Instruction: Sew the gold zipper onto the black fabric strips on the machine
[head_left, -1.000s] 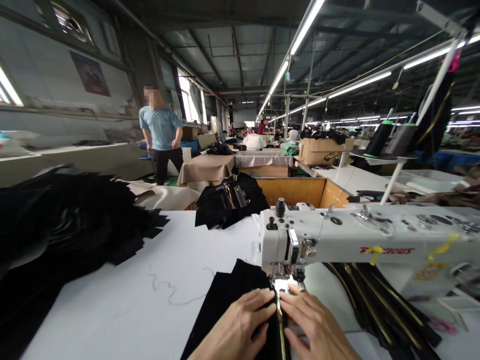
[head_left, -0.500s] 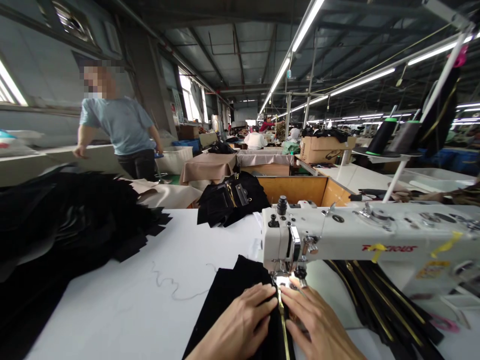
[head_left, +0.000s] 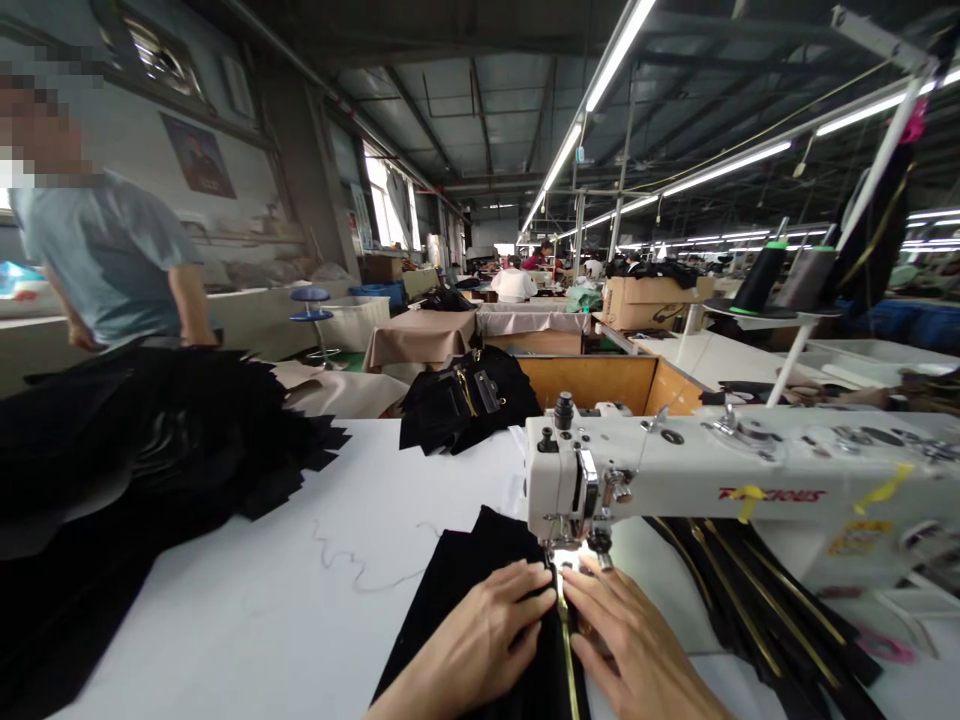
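A black fabric panel (head_left: 457, 580) lies under the head of a white sewing machine (head_left: 675, 460), with a black zipper with gold teeth (head_left: 568, 640) along its right side. My left hand (head_left: 495, 620) rests on the panel, left of the zipper, fingers stretched forward close to the presser foot. On the zipper's other side my right hand (head_left: 619, 625) lies with its fingers extended and its thumb apart, fingertips near the lit needle area. Both hands press from above. What lies beneath my palms is hidden.
Stacked black fabric pieces (head_left: 187, 440) cover the table's left side. A black pile with gold zippers (head_left: 469, 400) sits behind the machine. More zipper strips (head_left: 757, 600) lie under its arm. Thread cones (head_left: 761, 275) stand at right. A person in a blue shirt (head_left: 112, 260) is at left.
The person in the blue shirt has moved left and nearer, uncovering a blue stool and a wall poster. My hands, the panel and the zipper look almost the same.
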